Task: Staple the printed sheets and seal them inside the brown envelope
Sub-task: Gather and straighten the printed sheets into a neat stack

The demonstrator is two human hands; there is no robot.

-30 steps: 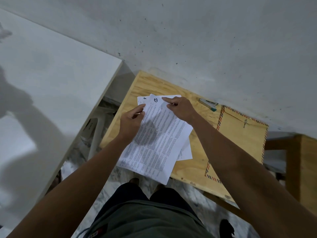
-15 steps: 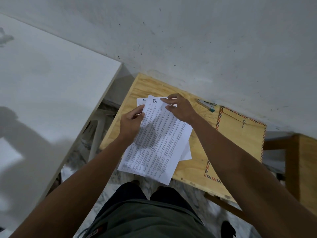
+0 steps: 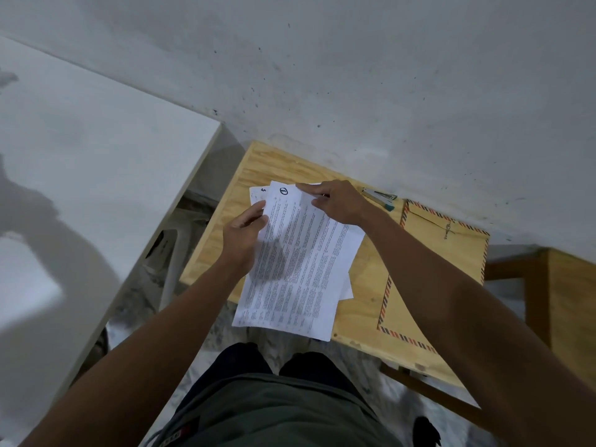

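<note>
While the printed sheets (image 3: 296, 262) lie fanned on the bench (image 3: 267, 162), left hand (image 3: 243, 237) pinches their left edge; right hand (image 3: 338, 201) pinches the top corner. Squaring step. Next: stapler (image 3: 379, 197), right of sheets, beside envelope (image 3: 442, 253).
</note>
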